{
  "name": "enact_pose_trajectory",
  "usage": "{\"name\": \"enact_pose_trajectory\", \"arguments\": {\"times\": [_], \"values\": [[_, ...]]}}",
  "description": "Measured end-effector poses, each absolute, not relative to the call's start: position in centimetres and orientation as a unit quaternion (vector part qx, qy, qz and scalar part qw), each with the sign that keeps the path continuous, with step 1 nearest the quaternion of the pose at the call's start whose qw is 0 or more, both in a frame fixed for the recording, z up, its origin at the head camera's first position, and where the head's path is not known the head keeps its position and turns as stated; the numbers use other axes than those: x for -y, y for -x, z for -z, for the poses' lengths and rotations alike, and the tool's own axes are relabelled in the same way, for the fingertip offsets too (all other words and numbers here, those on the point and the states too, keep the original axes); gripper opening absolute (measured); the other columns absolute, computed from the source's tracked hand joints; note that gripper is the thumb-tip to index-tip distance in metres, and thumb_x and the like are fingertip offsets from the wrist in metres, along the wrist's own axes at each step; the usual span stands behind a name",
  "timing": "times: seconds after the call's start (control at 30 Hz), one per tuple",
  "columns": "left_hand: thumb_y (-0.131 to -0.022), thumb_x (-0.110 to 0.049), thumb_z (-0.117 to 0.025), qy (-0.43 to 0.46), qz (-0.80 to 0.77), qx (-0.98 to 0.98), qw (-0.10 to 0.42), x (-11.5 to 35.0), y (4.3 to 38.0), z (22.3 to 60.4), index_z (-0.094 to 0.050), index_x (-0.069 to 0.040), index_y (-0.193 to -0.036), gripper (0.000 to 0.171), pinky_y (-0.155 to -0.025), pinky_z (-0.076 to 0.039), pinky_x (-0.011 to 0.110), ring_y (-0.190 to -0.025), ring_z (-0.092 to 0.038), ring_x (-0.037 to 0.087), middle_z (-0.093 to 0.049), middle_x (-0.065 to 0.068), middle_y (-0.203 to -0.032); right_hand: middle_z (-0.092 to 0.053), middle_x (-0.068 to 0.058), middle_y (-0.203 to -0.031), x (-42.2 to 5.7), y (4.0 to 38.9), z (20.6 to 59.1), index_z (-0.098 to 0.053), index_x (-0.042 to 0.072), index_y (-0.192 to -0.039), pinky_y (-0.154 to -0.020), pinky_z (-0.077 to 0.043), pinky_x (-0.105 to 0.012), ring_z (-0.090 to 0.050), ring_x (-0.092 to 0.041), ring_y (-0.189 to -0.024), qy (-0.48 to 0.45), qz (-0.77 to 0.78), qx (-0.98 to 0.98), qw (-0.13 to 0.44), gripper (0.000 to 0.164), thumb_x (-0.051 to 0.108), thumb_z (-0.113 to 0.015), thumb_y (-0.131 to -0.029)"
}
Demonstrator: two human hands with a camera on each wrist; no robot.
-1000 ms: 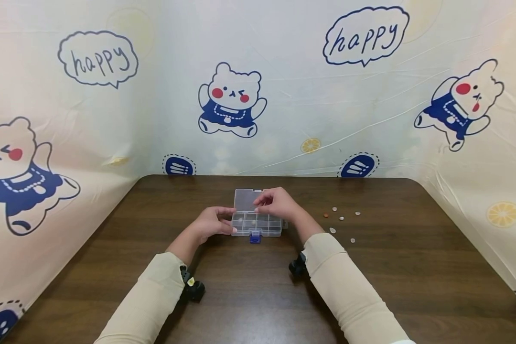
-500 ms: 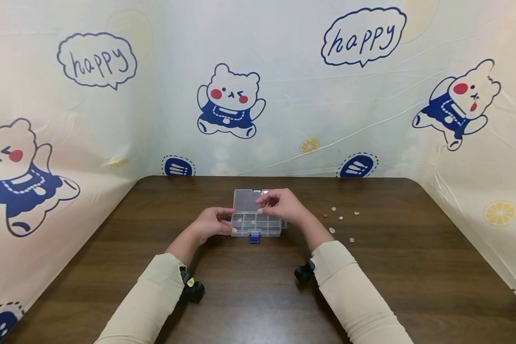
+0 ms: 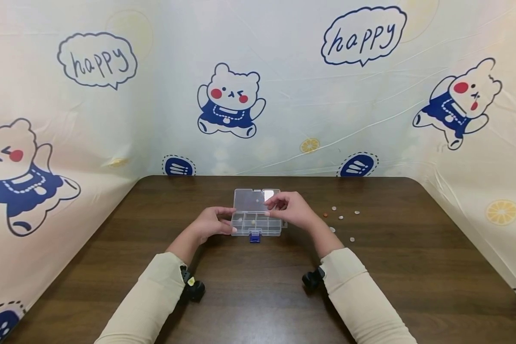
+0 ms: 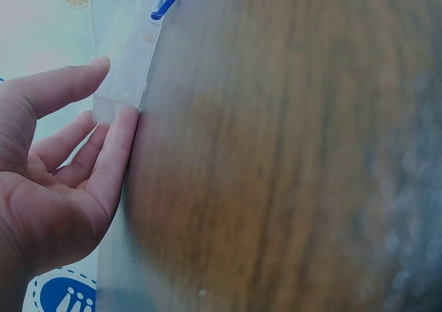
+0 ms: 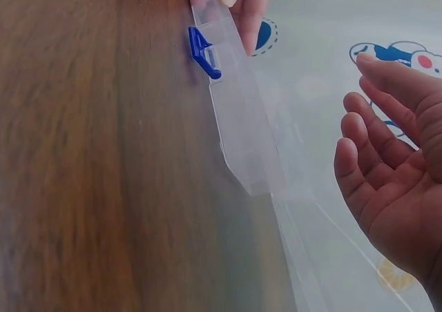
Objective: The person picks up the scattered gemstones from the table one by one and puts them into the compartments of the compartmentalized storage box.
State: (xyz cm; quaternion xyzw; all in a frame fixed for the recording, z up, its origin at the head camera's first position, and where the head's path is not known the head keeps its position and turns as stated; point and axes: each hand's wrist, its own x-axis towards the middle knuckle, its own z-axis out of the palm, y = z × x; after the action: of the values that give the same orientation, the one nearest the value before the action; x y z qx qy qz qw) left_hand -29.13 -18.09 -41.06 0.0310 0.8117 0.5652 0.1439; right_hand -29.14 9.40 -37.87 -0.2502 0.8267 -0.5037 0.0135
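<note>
A clear plastic compartment box point(image 3: 266, 231) lies on the table with its lid point(image 3: 245, 200) laid back and its blue latch point(image 3: 255, 237) toward me. A few tiny pale pieces show in its compartments. My left hand point(image 3: 209, 223) holds the box's left end, thumb on one side and fingers on the other, as the left wrist view also shows. Over the right part of the box hovers my right hand point(image 3: 293, 208), fingers loosely bent. In the right wrist view, nothing shows between the fingers and thumb of that right hand point(image 5: 397, 167).
Several small whitish pieces, including one pale piece point(image 3: 352, 239), and one orange piece point(image 3: 325, 215) lie scattered right of the box on the brown wooden table point(image 3: 249, 296). A printed cloth point(image 3: 284, 95) with bear drawings stands behind and around the table.
My right hand has drawn back to the right across the box, and its thumb and fingers have loosened. The left hand and the box stay in place.
</note>
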Motion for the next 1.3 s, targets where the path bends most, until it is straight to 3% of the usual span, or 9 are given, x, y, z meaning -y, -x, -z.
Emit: {"name": "enact_pose_trajectory", "arguments": {"times": [0.3,0.77,1.1,1.3], "values": [[-0.074,0.006,-0.079,-0.038,-0.565,-0.811,0.147,18.2,29.2,41.1,-0.053,0.001,-0.136,0.067,-0.079,-0.057,0.034,-0.098,-0.063,0.025,-0.057,0.022,-0.127,-0.066,-0.003,-0.092,-10.9,28.2,37.5,-0.074,0.011,-0.103,-0.071,-0.052,-0.034,-0.057,-0.024,-0.084,0.244,0.51,-0.825,0.002,0.022,0.017,-0.08,-0.082],[-0.074,0.006,-0.079,-0.022,-0.563,-0.814,0.142,18.0,29.0,41.0,-0.057,-0.003,-0.134,0.065,-0.079,-0.058,0.035,-0.095,-0.065,0.025,-0.061,0.018,-0.12,-0.068,-0.004,-0.09,-13.4,27.4,38.0,-0.072,0.001,-0.105,-0.07,-0.052,-0.034,-0.059,-0.023,-0.081,0.227,0.512,-0.828,-0.019,0.029,0.015,-0.08,-0.082],[-0.075,0.006,-0.079,-0.02,-0.559,-0.816,0.142,17.9,29.0,41.1,-0.057,-0.004,-0.134,0.064,-0.078,-0.058,0.035,-0.094,-0.065,0.025,-0.062,0.018,-0.119,-0.069,-0.01,-0.098,-14.9,27.0,38.2,-0.072,0.004,-0.107,-0.073,-0.053,-0.034,-0.059,-0.024,-0.086,0.222,0.511,-0.83,-0.02,0.031,0.019,-0.081,-0.082],[-0.075,0.005,-0.079,-0.025,-0.558,-0.817,0.142,18.1,29.1,41.1,-0.056,-0.003,-0.134,0.064,-0.079,-0.057,0.035,-0.096,-0.064,0.025,-0.06,0.019,-0.121,-0.069,-0.007,-0.097,-15.7,26.8,37.9,-0.074,0.012,-0.103,-0.074,-0.053,-0.039,-0.06,-0.024,-0.086,0.216,0.502,-0.837,-0.018,0.023,0.018,-0.08,-0.082]]}}
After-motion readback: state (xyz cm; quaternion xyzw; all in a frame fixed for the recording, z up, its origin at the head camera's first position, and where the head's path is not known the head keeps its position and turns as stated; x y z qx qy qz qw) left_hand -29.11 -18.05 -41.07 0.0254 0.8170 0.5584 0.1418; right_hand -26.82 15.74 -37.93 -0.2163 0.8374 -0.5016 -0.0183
